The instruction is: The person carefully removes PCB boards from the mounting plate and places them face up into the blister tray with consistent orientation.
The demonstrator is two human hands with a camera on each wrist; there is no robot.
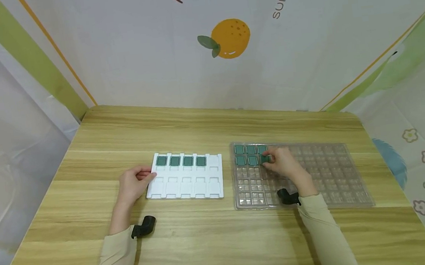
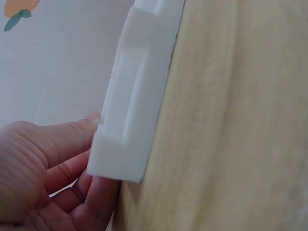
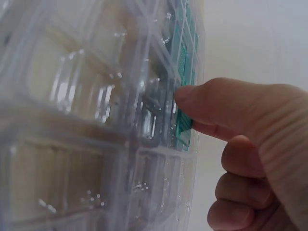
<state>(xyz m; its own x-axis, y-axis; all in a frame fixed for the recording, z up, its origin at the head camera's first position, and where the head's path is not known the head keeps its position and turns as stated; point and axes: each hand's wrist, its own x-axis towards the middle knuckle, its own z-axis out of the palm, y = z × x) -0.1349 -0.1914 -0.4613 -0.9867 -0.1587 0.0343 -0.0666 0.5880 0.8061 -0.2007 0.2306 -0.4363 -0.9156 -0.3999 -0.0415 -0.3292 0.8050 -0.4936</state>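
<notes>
My left hand [image 1: 134,184] holds the left edge of a white plastic tray [image 1: 186,180], thumb over the rim and fingers curled below, as the left wrist view shows. Several small green circuit boards [image 1: 174,161] sit in the tray's back row; its front row and back right pocket hold none. To the right, my right hand [image 1: 285,162] pinches a green circuit board [image 3: 184,127] between thumb and forefinger, at a pocket in the second row of the clear plastic tray [image 1: 327,172]. More green boards [image 1: 239,149] fill the pockets beside it, at the back left corner.
Both trays lie on a wood-grain table [image 1: 197,242], with a strip of bare tabletop between them. A white curtain [image 1: 141,49] with fruit prints hangs behind the table. Black wrist-worn camera mounts [image 1: 144,227] stick out near both sleeves.
</notes>
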